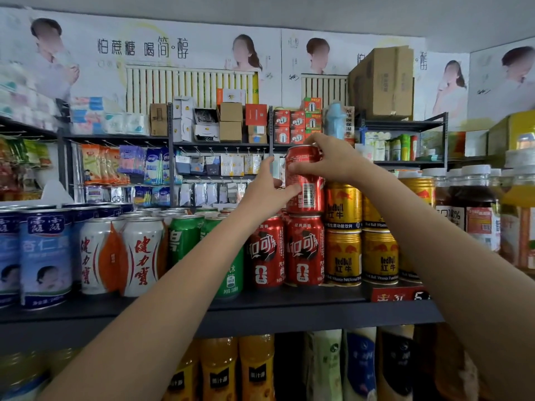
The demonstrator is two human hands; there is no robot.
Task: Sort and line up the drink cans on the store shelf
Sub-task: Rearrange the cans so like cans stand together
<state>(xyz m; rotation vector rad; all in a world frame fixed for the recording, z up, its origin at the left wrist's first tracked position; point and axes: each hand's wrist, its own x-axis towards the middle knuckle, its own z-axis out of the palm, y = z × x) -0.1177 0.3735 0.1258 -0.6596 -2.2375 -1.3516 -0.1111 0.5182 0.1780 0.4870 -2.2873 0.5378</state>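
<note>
Two hands are on one red can (304, 180), which we hold upright on top of the right-hand cola can (304, 250) in the front row of the shelf (289, 302). Our right hand (333, 160) curls over the top and upper side of it; our left hand (267, 188) pinches its lower left side with thumb and fingers. Whether its base already sits fully on the lid below, we cannot tell.

Several things could go wrong from here. The can stands second-storey on a narrow lid, so if we let go before its base seats inside that rim, it may tip and roll off the shelf. The barcode faces us rather than the logo; turning it to match the row means twisting it, and that twist could drag the lower can out of line with its neighbour (266, 253). The stacked gold cans (343, 206) stand just beside it on the right, touching or nearly so, and a sideways nudge from our right wrist could topple the upper tier. The green cans (185, 238) lie under our left forearm, so pulling back low risks knocking them.
</note>
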